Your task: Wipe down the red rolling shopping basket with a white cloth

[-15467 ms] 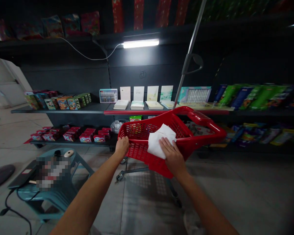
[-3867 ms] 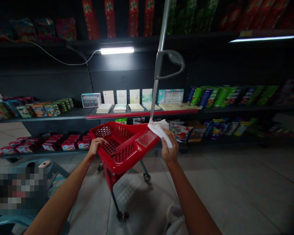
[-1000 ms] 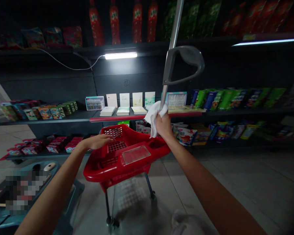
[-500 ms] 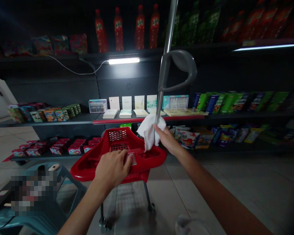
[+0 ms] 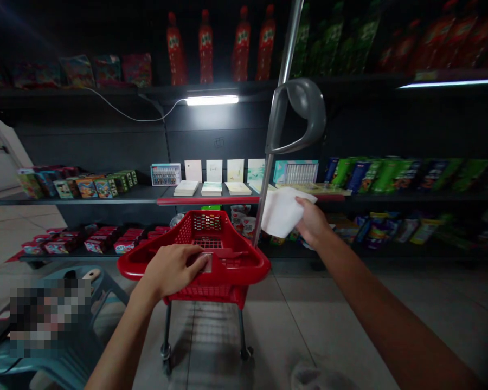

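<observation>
Beside the pole of a red cart, the right hand pinches a white cloth at its edge; it is soft, light and easily held there. The left hand curls over the cart's rim, its grip unclear.

We're in a dim scene overall. The main source is the LED tube on the back wall, upper middle of the frame, with a hot glow on the dark panel around it. A second light strip reads as a thin bright line at upper right. The white cloth is the brightest surface near centre, with little detail left. We get a soft shadow under the red shopping cart on the floor tiles. The bottles at upper right look soft. Corners fall off dark, and we see fisheye bending toward the edges. A pixelated patch at lower left hides all detail.
</observation>
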`<act>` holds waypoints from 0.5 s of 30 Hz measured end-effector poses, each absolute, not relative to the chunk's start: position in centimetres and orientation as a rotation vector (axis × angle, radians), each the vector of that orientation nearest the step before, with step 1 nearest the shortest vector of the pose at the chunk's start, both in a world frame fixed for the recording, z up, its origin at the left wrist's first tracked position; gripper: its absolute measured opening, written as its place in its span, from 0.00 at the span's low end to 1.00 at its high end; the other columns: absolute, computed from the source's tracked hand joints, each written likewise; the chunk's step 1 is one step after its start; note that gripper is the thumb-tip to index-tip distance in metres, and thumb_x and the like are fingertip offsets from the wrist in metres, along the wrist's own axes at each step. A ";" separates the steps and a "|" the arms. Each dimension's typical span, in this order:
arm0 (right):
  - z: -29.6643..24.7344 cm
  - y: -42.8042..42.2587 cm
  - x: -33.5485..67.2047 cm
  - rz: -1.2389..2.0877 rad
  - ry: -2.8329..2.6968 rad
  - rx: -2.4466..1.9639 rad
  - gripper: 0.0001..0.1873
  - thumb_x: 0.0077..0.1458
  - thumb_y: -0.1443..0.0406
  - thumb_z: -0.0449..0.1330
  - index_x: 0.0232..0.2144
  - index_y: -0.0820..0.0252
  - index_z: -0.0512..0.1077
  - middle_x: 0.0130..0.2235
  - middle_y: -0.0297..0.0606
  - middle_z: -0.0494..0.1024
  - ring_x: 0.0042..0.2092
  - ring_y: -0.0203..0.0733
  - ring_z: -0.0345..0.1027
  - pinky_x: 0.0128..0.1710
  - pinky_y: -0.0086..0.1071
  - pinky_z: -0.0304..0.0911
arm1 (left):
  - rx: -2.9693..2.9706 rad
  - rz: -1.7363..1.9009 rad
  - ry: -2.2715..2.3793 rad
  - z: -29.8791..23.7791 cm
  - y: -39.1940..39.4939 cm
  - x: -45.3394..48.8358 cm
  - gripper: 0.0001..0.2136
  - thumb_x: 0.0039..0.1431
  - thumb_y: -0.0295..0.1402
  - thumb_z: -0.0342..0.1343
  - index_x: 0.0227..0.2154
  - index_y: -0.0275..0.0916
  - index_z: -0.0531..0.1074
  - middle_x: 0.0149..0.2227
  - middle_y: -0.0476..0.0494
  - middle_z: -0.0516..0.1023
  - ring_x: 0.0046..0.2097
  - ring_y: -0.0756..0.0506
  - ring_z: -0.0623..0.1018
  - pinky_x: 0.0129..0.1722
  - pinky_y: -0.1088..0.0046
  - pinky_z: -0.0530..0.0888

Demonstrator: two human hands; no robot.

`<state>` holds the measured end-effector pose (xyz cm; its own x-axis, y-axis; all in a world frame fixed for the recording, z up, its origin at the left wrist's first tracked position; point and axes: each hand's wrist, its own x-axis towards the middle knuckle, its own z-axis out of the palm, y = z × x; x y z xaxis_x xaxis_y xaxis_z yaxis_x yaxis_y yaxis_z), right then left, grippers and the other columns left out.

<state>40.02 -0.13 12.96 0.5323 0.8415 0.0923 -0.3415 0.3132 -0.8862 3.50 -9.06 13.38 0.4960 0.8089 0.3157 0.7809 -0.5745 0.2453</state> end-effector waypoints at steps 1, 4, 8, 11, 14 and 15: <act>13.8 -0.6 38.6 0.844 -0.705 -0.896 0.12 0.56 0.63 0.57 0.42 0.60 0.73 0.43 0.42 0.83 0.47 0.46 0.77 0.51 0.41 0.73 | 2.652 0.618 1.402 13.4 -8.8 3.4 0.19 0.66 0.49 0.47 0.43 0.48 0.82 0.40 0.44 0.85 0.44 0.39 0.82 0.45 0.67 0.73; 15.9 -2.6 34.6 0.825 -1.000 -0.721 0.17 0.58 0.58 0.57 0.47 0.59 0.73 0.46 0.43 0.82 0.52 0.49 0.75 0.54 0.45 0.71 | 2.630 0.618 1.359 13.3 -8.2 2.9 0.19 0.65 0.49 0.49 0.44 0.48 0.82 0.41 0.44 0.85 0.45 0.39 0.82 0.46 0.67 0.73; 17.4 -4.8 31.7 0.755 -1.188 -0.658 0.28 0.63 0.48 0.48 0.52 0.59 0.72 0.45 0.44 0.81 0.54 0.52 0.73 0.55 0.51 0.68 | 2.572 0.615 1.317 13.3 -7.3 2.0 0.20 0.64 0.49 0.51 0.46 0.47 0.83 0.43 0.44 0.85 0.46 0.38 0.82 0.47 0.66 0.73; 17.3 -5.2 31.6 0.701 -1.203 -0.682 0.34 0.63 0.42 0.44 0.53 0.59 0.73 0.41 0.43 0.82 0.51 0.53 0.74 0.53 0.52 0.69 | 2.541 0.585 1.305 13.3 -6.7 1.0 0.20 0.64 0.49 0.51 0.46 0.48 0.83 0.45 0.45 0.85 0.47 0.38 0.82 0.47 0.66 0.73; 16.5 -4.8 31.3 0.718 -1.213 -0.724 0.33 0.60 0.41 0.49 0.51 0.57 0.75 0.38 0.41 0.82 0.47 0.52 0.76 0.50 0.48 0.71 | 2.550 0.546 1.302 13.4 -6.2 0.0 0.19 0.65 0.49 0.51 0.47 0.49 0.83 0.47 0.46 0.84 0.48 0.38 0.81 0.48 0.66 0.73; 16.1 -4.6 31.1 0.738 -1.213 -0.735 0.32 0.59 0.41 0.50 0.49 0.57 0.75 0.36 0.40 0.83 0.46 0.52 0.77 0.48 0.47 0.72 | 2.555 0.538 1.303 13.4 -6.0 -0.3 0.19 0.65 0.49 0.50 0.47 0.49 0.83 0.47 0.46 0.84 0.48 0.38 0.81 0.49 0.66 0.72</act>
<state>31.07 -4.63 16.14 0.1895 0.8203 0.5397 -0.1030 0.5632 -0.8199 -0.27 -5.99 13.38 0.5391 0.8130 0.2200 0.7312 -0.5814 0.3568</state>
